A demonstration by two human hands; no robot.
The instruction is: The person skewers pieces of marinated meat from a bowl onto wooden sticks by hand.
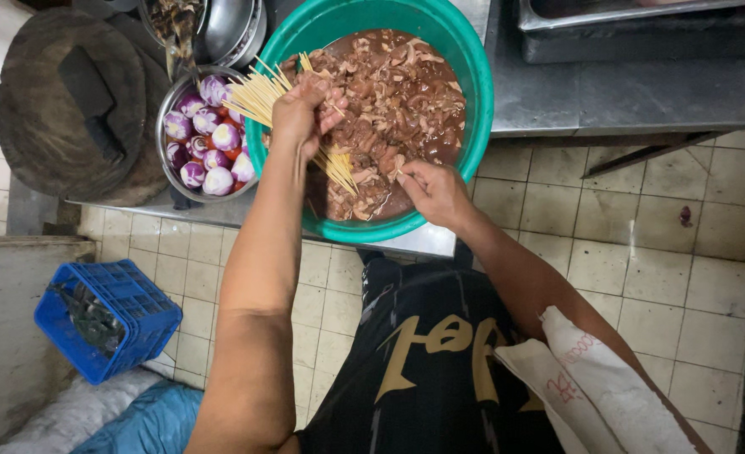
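The left hand [301, 118] is clamped around a bundle of thin pale wooden skewers [293, 109] over the round green plastic basin [473, 126], their long axis slanting from upper left to lower right. The right hand [435, 192], nearer the basin's front rim, pinches a piece of the brown marinated meat [398, 92].
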